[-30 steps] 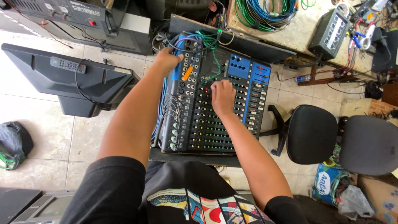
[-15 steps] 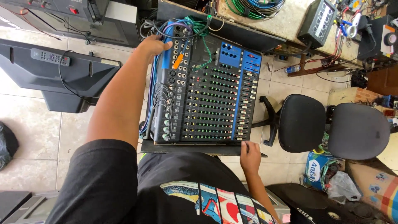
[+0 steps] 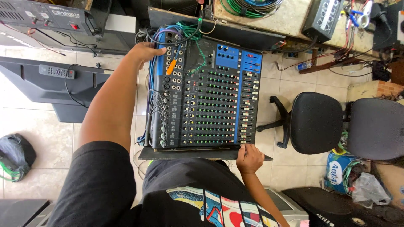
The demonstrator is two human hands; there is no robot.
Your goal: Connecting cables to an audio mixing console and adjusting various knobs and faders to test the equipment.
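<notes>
Hands steadied the mixer (image 3: 206, 94): left hand (image 3: 145, 51) clasped its upper-left corner, right hand (image 3: 249, 157) curled on lower edge.

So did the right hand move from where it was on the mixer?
Yes. The right hand came off the knobs in the middle of the mixer and went down to its near edge, by the black board under it.

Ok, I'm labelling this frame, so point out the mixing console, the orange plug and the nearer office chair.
mixing console (image 3: 210, 105), head view, middle of its knob panel.
orange plug (image 3: 171, 67), head view, middle of its orange body.
office chair (image 3: 316, 122), head view, centre of its black seat.
</notes>
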